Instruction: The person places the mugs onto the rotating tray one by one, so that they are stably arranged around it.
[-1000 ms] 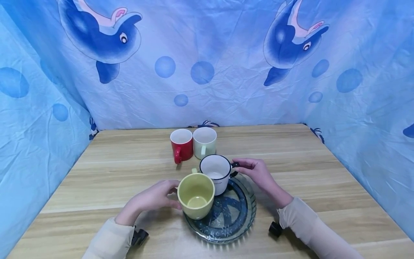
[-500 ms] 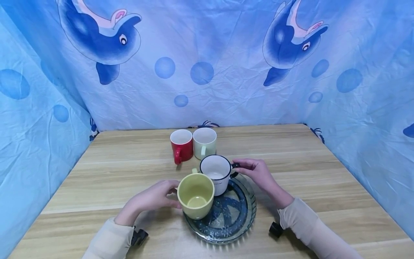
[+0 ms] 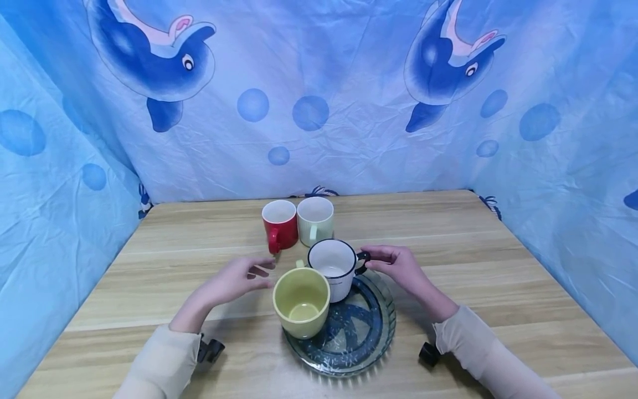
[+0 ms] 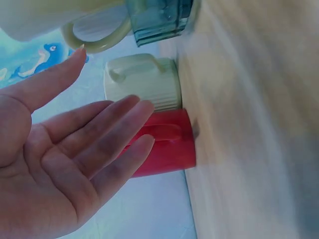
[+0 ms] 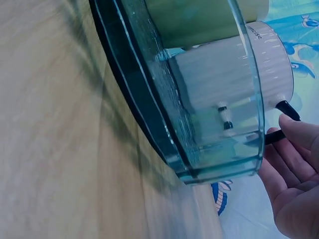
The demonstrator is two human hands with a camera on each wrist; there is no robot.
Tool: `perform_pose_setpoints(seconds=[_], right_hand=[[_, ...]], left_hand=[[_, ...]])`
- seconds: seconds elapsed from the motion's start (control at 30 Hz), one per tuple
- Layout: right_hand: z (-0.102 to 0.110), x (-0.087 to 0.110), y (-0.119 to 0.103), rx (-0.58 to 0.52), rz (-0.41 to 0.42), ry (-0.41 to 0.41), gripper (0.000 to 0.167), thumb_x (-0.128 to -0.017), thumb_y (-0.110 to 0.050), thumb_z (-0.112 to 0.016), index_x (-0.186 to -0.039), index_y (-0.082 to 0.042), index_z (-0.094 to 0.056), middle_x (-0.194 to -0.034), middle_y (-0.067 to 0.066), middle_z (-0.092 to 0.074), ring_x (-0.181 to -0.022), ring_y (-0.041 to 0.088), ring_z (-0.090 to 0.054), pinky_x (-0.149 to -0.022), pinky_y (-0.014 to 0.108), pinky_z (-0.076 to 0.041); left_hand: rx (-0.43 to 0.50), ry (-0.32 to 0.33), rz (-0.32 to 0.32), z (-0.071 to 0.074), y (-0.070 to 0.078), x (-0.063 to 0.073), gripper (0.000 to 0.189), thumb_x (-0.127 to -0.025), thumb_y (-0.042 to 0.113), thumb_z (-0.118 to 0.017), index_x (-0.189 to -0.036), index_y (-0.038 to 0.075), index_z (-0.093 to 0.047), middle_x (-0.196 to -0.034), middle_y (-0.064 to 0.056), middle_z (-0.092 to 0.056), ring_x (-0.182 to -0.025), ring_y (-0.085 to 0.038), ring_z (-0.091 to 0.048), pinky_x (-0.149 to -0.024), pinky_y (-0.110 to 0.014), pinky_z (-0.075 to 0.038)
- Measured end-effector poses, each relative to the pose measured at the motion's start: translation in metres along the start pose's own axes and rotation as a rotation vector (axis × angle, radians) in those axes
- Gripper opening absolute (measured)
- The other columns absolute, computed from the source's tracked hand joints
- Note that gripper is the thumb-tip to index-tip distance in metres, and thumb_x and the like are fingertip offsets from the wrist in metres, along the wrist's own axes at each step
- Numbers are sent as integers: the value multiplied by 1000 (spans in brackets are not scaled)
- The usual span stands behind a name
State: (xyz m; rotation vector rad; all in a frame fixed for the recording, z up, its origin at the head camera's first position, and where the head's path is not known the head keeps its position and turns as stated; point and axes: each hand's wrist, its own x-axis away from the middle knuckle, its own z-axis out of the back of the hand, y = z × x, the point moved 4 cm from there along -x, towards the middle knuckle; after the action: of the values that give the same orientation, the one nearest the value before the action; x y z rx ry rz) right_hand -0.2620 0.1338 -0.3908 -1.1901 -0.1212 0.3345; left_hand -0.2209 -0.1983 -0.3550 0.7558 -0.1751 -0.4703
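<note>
A pale wood-grain counter (image 3: pixel 149 288) stands here, with shiny light-blue printed cloth (image 3: pixel 359 160) hanging behind it and along both sides. Above the counter's back edge are two dark-blue cartoon dolphins (image 3: pixel 166 75), with round blue spots (image 3: pixel 311 113) scattered around; navy-and-white printed shapes (image 3: pixel 319 192) meet that edge.

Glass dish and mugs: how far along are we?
Looks done: yellow mug stands in the glass dish; the left hand is beside it, not holding it.
In progress: white mug, also in the dish; the right hand is at its black handle, grip unclear.
Probably left, if all go in: red mug and pale green mug, on the table beyond the dish.
</note>
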Motion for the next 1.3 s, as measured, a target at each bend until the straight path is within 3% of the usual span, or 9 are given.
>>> perform_pose_setpoints(seconds=[0.33,0.63,0.97,1.3], right_hand=[[6,3,5,18,1,-113,47,-87,-9,-70,-132,0,-57,-130,21,-61,-121,36,-59,-92,27,-56],[11,6,13,135,30,-178,46,-88,-13,-69,-129,4,-57,-131,24,-59,-120,38,-59,-97,34,-54],[8,6,14,228,79,-201,42,-88,-13,-70,-128,-3,-61,-132,16,-61,-123,34,-58,-104,47,-48],[8,8,13,290,142,-192,36,-88,-17,-70,-121,-5,-67,-124,14,-67,-118,32,-62,-100,47,-51]], left_hand=[[-21,148,86,20,-3,-18,44,-90,14,-67,-125,-10,-57,-121,-28,-64,-105,-38,-67,-89,-45,-58],[-28,291,211,29,-4,-29,49,-89,12,-66,-130,-11,-51,-122,-29,-63,-109,-40,-65,-91,-47,-56],[-41,267,301,31,-12,-36,53,-90,14,-66,-133,-11,-47,-131,-29,-56,-117,-42,-59,-96,-50,-53],[-18,228,295,27,-16,-42,49,-89,13,-66,-130,-10,-52,-131,-29,-57,-115,-41,-61,-94,-46,-55]])
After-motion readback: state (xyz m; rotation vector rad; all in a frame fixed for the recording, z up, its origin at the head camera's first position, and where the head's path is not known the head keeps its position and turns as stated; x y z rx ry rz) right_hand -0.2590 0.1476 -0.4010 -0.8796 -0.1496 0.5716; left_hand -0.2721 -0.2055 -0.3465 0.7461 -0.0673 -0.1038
